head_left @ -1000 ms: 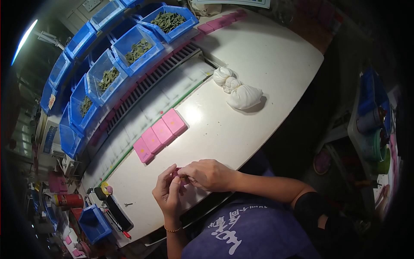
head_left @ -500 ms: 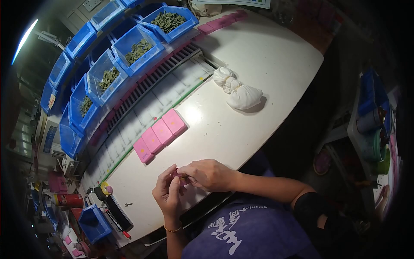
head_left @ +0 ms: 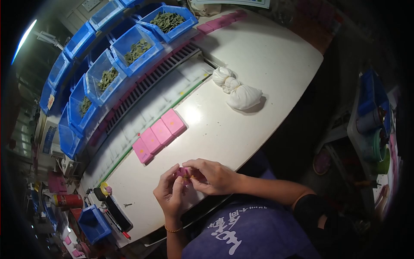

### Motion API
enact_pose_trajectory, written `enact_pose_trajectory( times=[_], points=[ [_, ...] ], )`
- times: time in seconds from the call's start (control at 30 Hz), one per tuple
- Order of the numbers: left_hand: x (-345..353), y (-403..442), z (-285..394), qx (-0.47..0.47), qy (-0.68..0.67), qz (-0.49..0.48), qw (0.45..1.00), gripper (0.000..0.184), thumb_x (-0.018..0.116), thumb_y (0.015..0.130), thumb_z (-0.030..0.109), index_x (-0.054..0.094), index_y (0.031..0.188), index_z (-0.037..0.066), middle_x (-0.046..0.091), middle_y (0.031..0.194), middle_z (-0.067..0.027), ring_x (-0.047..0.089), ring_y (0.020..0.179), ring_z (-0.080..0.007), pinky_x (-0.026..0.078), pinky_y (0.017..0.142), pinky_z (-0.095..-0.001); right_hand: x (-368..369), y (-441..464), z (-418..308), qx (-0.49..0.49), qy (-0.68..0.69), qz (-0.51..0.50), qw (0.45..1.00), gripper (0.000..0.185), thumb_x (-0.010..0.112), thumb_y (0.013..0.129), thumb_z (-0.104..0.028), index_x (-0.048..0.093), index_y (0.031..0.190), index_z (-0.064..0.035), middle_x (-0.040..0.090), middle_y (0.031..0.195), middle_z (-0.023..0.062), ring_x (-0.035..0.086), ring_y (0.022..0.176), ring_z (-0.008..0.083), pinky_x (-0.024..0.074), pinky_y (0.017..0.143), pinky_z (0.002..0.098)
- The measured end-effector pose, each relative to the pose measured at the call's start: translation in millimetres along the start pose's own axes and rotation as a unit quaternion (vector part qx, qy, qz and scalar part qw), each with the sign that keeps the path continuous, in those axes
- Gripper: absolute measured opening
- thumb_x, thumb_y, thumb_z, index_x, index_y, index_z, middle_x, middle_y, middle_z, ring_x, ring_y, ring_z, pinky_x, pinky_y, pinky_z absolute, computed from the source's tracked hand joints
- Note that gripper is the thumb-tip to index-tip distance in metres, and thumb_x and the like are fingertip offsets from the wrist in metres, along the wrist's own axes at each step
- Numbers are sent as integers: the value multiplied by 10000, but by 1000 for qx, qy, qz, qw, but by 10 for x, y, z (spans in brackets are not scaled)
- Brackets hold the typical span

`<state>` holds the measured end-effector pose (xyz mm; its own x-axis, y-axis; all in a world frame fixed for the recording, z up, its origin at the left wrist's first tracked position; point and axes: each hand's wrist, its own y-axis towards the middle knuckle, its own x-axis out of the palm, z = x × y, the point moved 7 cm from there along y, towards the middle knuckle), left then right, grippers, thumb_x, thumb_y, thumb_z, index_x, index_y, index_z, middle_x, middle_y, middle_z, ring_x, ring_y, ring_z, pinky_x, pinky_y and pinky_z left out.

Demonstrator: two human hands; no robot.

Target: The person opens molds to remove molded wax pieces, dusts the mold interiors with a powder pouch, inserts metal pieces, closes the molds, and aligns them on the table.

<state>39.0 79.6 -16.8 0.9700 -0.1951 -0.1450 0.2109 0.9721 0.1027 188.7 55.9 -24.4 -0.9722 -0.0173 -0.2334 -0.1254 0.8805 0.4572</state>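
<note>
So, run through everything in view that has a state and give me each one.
Left hand, grip closed on small pink piece.
Right hand, at that piece; grip unclear.
Four pink packets, lying in a row.
White cloth bundle, tied at its middle.
Four blue bins, partly filled with leaves.
Light tube, lit.
Belt, apparently running: its red dot has shifted lower-left.

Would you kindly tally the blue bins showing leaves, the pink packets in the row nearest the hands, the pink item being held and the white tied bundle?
Blue bins showing leaves: 4
Pink packets in the near row: 4
Pink item held by the left hand: 1
White tied bundle: 1
Total: 10
</note>
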Motion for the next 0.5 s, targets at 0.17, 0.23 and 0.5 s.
enact_pose_trajectory(
  times=[0.17,0.23,0.5],
  points=[
    [65,8,21,1,-1,-10,1000,285,590,917,2,617,1197,-42,678,884,-85,578,654,-76,480,581,-209,-20,27,-44,3,-7,16,1000,478,614,867,-73,440,1311,-55,602,996,160,659,846,304,554,762,411],
    [91,12,27,21,23,-19,999,279,537,925,-5,603,1194,-38,672,911,-93,569,630,-73,440,529,-194,-24,28,-37,13,-16,21,1000,457,609,870,-67,444,1296,-49,610,1001,175,659,872,321,555,771,418],
    [124,28,13,16,15,-28,999,278,527,919,-21,601,1185,-51,665,898,-102,576,626,-90,448,532,-206,-31,3,-50,21,-40,27,999,462,611,867,-62,431,1292,-46,612,971,187,655,861,350,560,757,417]
  ],
)
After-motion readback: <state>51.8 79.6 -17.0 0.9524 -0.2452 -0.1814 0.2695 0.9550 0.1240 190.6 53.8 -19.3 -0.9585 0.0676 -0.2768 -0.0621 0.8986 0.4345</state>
